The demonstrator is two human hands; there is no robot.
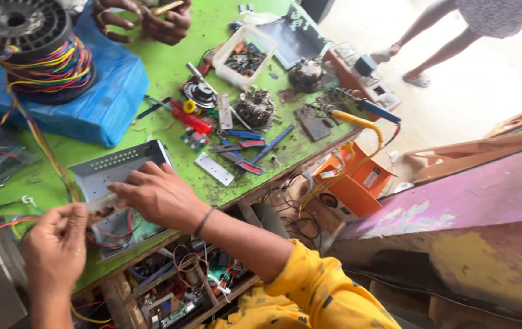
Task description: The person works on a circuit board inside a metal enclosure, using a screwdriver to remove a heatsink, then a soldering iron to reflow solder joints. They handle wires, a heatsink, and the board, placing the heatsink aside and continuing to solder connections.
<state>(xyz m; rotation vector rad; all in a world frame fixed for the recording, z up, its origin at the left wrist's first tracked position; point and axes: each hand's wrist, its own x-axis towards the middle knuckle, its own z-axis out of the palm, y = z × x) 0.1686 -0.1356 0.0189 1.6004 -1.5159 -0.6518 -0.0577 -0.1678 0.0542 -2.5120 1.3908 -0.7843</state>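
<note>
The right hand (157,194) lies fingers together and flat on the open grey metal chassis (118,173), pressing it down; the left hand (57,240) pinches its fingers shut on a small part at the chassis's near-left corner, among red wires – what the part is I cannot tell. The chassis sits at the near edge of the green desk (169,73), partly over the edge; a hard tug could tip it into the open shelf of wires (182,274) below, or snag the striped wires (42,146) trailing from the spool (29,42). To the right, pliers (239,149) and a red screwdriver (191,119) crowd the room – free space is slim. Another person's hands (145,18) work at the far edge
</note>
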